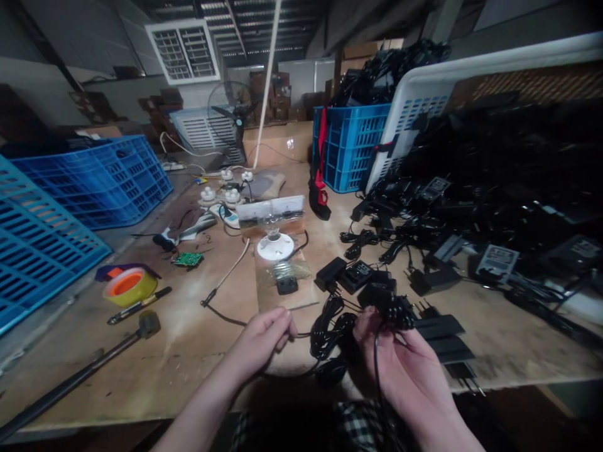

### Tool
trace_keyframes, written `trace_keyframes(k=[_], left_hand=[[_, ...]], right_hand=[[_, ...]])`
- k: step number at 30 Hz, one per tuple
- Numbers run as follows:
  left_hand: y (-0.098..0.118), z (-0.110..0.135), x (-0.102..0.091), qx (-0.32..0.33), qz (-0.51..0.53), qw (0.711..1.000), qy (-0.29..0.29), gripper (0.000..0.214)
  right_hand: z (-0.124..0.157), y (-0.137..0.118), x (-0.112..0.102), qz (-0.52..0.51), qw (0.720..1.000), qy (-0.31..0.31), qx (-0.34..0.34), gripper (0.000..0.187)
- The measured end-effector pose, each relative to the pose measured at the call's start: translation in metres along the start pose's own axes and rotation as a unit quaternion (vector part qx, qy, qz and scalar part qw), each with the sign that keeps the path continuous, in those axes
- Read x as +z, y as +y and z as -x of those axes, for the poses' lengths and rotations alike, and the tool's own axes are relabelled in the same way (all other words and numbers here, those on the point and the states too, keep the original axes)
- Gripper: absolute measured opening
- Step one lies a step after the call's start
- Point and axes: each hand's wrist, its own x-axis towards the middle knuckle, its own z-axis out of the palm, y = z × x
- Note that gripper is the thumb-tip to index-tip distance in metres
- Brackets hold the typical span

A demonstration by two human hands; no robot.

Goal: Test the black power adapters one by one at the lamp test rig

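The fingertips of my left hand (268,339) are pinched together on a thin black cable (228,318). To the left, that cable meets a lighter lead (235,270) at a small connector (208,298). My right hand (405,364) is curled around a black power adapter (377,294) with its cord bundled up; the fingers partly hide it. Between my hands lies a coil of black cord (326,329). Just ahead, a white round lamp socket (276,247) with a clear bulb sits on a board (301,295), and a small black outlet (287,285) is in front of it.
More black adapters (438,336) and cords spread to the right, before a white basket (409,94) heaped with them. Blue crates (351,144) stand behind and at left. A hammer (94,367), yellow tape roll (129,285), pen (139,306) and green circuit board (187,258) lie at left.
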Motion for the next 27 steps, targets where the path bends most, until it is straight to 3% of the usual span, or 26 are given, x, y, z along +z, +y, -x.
trace_keyframes(k=[4,8,12,18,23,25,27], left_hand=[[0.0,0.022,0.005,-0.007,-0.033,0.999,-0.01,0.053],[-0.002,0.041,0.01,-0.031,-0.019,0.999,-0.021,0.061],[-0.003,0.052,0.008,-0.065,0.034,0.997,-0.013,0.075],[-0.017,0.06,-0.002,-0.042,0.093,0.995,0.015,0.065],[-0.026,0.06,-0.012,0.009,-0.025,0.998,0.062,0.05],[-0.028,0.06,-0.021,0.043,-0.113,0.986,0.118,0.04],[-0.029,0.062,-0.034,0.068,-0.172,0.968,0.171,0.032]], right_hand=[[-0.01,0.008,0.021,0.009,0.999,0.014,-0.045,0.043],[-0.021,0.018,0.039,0.012,0.998,0.003,-0.055,0.031],[-0.026,0.022,0.042,0.021,0.997,0.012,-0.071,0.03],[-0.029,0.026,0.04,0.068,0.995,0.006,-0.077,0.029],[-0.028,0.023,0.035,0.078,0.994,0.049,-0.053,0.023],[-0.021,0.013,0.025,0.173,0.982,0.065,-0.043,0.022],[-0.011,-0.003,0.011,0.311,0.946,0.076,-0.057,0.025]])
